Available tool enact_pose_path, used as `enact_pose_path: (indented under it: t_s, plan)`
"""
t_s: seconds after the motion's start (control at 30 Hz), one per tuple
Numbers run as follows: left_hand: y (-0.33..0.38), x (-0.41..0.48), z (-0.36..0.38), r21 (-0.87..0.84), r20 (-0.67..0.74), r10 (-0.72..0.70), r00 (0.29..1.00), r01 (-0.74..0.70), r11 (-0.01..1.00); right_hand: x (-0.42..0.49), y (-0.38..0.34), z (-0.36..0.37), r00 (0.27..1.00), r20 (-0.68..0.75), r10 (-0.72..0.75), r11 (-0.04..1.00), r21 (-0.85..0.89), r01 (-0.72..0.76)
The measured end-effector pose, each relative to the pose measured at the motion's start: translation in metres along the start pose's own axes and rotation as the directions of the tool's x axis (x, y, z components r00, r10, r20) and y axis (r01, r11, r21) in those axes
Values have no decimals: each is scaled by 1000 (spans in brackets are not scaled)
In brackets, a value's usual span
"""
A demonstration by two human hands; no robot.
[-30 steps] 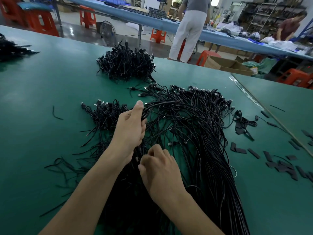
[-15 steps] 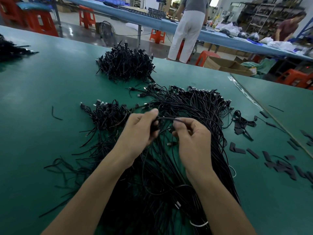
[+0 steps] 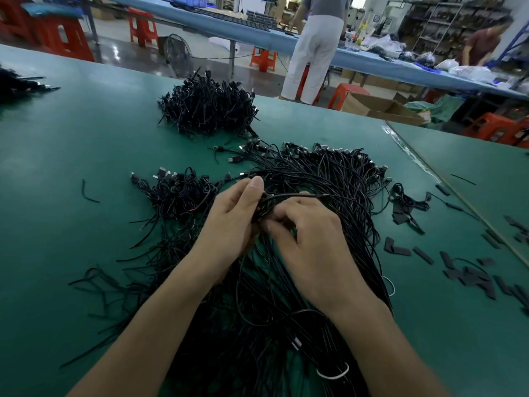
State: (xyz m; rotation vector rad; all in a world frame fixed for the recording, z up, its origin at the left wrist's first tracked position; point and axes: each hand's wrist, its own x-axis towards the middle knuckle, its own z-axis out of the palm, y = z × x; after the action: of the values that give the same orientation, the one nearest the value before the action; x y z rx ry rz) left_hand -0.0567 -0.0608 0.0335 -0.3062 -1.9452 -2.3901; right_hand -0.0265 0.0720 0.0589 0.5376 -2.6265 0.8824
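Evidently light, limp: cable coil [image 3: 263, 209] pinched between left hand [image 3: 229, 224] and right hand [image 3: 312, 242]; best gripped at bundled loops.

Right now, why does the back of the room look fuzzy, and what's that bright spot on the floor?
Head view: the person in white trousers and the shelves at the back are blurred; the bright spot is light glaring off the glossy floor; the wide lens slightly bows the long blue table; the left hand and right hand gripping the black cable look sharp.
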Motion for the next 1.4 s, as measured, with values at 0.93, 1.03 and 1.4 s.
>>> enact_pose_path:
  t_s: [0.93, 1.03, 1.4]
  plan:
    - [-8, 1, 1, 373, 50, 25, 998, -42, 927, -1, -2, -6, 1000, -27, 6, 998, -60, -7]
    - [-10, 2, -2, 457, 101, -26, 995, -23, 889, -1, 1, -5, 999, 21, 49, 996, -76, -47]
    - [-2, -4, -7, 185, 259, -354, 899, 314, 931, -4, 1, -14, 994, 99, 37, 997, -69, -30]
